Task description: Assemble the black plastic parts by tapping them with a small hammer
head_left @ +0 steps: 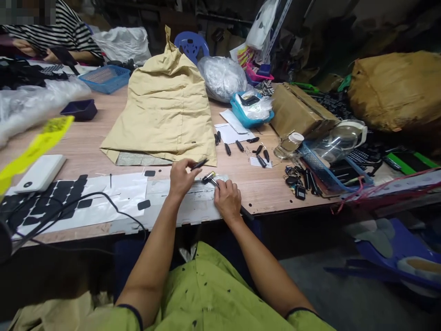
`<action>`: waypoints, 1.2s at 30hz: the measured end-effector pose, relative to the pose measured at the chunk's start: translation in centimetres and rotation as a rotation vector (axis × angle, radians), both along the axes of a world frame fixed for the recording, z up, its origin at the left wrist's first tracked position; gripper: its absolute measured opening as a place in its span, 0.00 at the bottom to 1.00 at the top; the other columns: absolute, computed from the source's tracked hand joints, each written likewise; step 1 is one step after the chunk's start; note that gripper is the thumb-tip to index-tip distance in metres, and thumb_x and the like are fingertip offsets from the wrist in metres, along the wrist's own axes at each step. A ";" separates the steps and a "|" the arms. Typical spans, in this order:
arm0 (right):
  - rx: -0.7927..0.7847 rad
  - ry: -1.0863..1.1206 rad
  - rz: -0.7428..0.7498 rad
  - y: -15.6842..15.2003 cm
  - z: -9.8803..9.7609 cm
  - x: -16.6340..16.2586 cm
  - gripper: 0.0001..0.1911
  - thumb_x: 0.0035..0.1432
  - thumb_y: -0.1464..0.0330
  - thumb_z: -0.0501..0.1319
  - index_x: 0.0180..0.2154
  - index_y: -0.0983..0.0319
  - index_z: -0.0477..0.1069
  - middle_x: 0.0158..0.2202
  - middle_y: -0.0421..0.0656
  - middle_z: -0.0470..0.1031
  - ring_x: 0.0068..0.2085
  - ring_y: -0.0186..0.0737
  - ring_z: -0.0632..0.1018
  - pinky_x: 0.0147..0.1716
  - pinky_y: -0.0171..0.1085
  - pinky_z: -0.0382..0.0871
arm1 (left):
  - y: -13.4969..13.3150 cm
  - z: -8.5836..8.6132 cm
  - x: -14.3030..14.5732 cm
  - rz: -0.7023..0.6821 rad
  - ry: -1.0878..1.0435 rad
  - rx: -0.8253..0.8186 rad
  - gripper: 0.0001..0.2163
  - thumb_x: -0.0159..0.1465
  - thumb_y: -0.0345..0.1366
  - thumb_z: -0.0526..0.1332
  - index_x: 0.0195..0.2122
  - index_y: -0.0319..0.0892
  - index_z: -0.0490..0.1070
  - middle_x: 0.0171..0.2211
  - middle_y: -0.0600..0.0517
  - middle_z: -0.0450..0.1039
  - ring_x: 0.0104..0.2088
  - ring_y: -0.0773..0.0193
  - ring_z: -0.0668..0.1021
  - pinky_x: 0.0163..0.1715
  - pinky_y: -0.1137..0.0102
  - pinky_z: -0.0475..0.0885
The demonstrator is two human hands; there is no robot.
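My left hand [181,178] pinches a small, slim black piece [200,163] above the front edge of the table. Close by, my right hand [228,200] is closed around a small hammer [208,178]; its dark head and part of a silvery shaft show to the left of the fingers, and a black handle end sticks out below the hand. Under both hands lies a whitish, worn board [186,207]. Just beyond them a beige cloth piece [165,110] is spread out. Several similar black pieces [240,145] lie to the right of the cloth.
White sheets with black patches [113,186], a black cable [103,195] and a white box [41,172] are at left. A blue basket [253,120], a cardboard box [296,110] and a glass jug [341,138] stand at right. Someone in a striped sleeve [74,30] sits across the table.
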State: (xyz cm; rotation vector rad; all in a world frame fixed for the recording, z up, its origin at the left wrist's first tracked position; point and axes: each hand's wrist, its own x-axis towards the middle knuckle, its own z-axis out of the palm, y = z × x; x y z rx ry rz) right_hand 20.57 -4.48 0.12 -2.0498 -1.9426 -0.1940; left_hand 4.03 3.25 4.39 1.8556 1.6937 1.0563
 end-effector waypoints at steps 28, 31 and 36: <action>0.132 0.421 0.246 -1.5 0.8 -1.0 0.20 0.68 0.68 0.51 0.53 0.58 0.76 0.40 0.46 0.78 0.41 0.42 0.78 0.42 0.37 0.72 | -3.9 -3.1 -0.5 -0.069 0.174 -0.173 0.05 0.58 0.36 0.68 0.36 0.49 0.79 0.38 0.51 0.78 0.47 0.52 0.74 0.48 0.60 0.67; 0.140 0.418 0.276 -1.7 1.0 -1.5 0.20 0.68 0.67 0.50 0.54 0.58 0.76 0.41 0.46 0.78 0.42 0.41 0.78 0.44 0.36 0.72 | -3.9 -2.9 -0.3 -0.046 0.162 -0.194 0.07 0.57 0.34 0.69 0.36 0.48 0.77 0.39 0.51 0.78 0.47 0.52 0.74 0.48 0.61 0.67; 0.096 0.412 0.271 -1.5 0.7 -1.9 0.19 0.67 0.68 0.51 0.53 0.57 0.76 0.41 0.45 0.78 0.42 0.41 0.78 0.43 0.36 0.71 | -4.2 -2.7 -0.1 -0.002 0.091 -0.223 0.17 0.54 0.33 0.71 0.44 0.48 0.73 0.36 0.54 0.77 0.45 0.54 0.74 0.47 0.62 0.67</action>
